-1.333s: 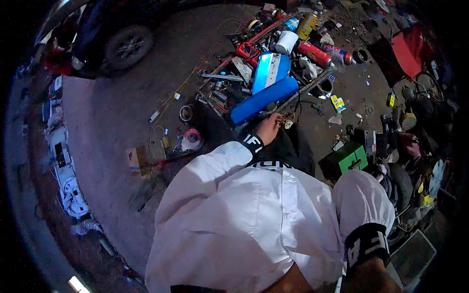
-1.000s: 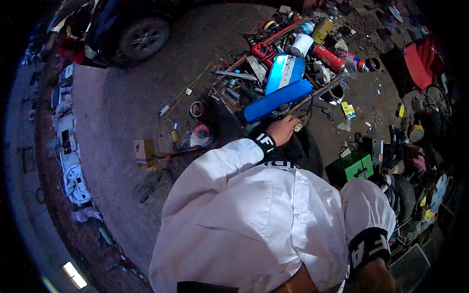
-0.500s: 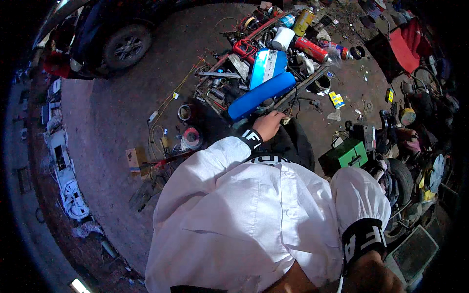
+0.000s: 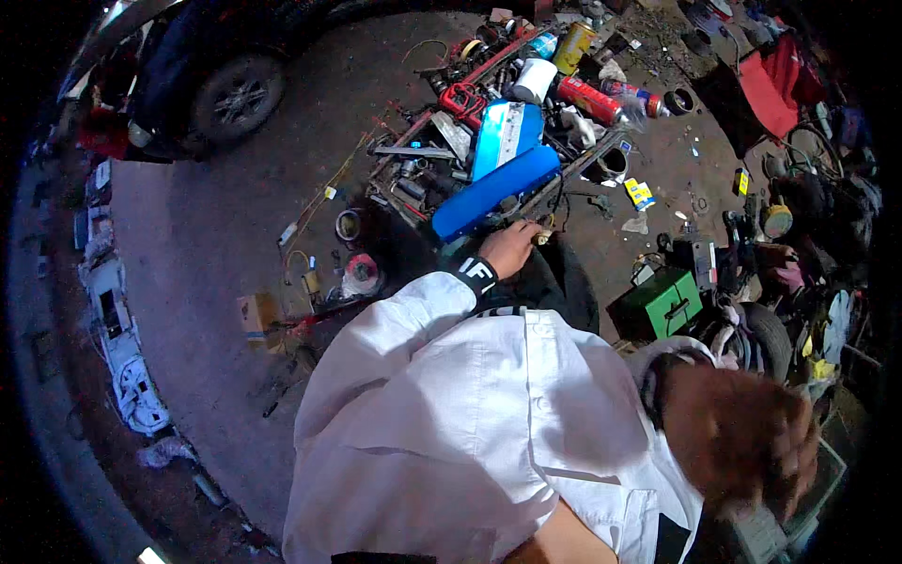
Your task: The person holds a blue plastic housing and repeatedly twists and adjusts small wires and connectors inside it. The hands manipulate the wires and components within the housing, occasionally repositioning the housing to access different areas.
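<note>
My left hand (image 4: 510,249) rests by my knee, its fingers closed on a small pale, brass-coloured piece (image 4: 542,238) whose kind I cannot make out. Just beyond it, a long blue curved panel (image 4: 498,195) lies across the near end of a metal tray (image 4: 587,155). Behind that panel is a blue box-like piece (image 4: 508,136) with a pale strip. My right hand (image 4: 738,432) is raised close to me at the lower right, smeared by motion. Its fingers are too blurred to show whether they grip anything.
Spray cans (image 4: 588,99), a white cup-like container (image 4: 535,81) and red cable (image 4: 460,99) crowd the tray. To the right stand a green metal box (image 4: 660,303) and a tyre (image 4: 766,340). At left are a cardboard box (image 4: 256,320) and a parked car (image 4: 235,99).
My right hand has swung up and outward from the lower edge at right. The left hand stays at the same place by the tray, still holding the small piece.
</note>
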Available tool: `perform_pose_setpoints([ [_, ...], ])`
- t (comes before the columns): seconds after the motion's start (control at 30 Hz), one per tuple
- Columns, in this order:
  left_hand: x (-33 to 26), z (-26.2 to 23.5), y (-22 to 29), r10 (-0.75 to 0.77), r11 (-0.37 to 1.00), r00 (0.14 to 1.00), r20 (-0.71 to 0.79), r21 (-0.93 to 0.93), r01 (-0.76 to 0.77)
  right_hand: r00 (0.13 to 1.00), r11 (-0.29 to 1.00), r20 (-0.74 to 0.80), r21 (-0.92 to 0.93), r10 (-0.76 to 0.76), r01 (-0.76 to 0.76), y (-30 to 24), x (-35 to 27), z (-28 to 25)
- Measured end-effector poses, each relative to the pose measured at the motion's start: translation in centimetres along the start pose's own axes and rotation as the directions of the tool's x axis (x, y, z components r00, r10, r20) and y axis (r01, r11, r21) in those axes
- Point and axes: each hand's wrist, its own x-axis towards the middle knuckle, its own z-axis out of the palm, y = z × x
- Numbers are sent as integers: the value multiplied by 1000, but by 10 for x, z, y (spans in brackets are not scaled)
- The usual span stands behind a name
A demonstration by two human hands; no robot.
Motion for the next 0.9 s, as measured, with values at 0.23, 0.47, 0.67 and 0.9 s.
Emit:
perform_pose_setpoints([
  [0.23, 13, 12, -2, -9, 998, 997, 81, 58, 4, 24, 73, 125, -400, 992, -914, 134, -277, -59],
  [0.47, 4, 3, 1, -11, 1000, 1000, 9, -7, 11, -183, -108, 158, -396, 970, -912, 146, -332, -63],
  [0.67, 3, 2, 2, 53, 998, 992, -113, -21, -56, -554, -571, 282, -26, 783, -821, 139, -321, -79],
  [0.9, 4, 1, -2, -17, 988, 994, -109, -155, 0, -544, -604, 366, 64, 755, -795, 141, -319, -76],
])
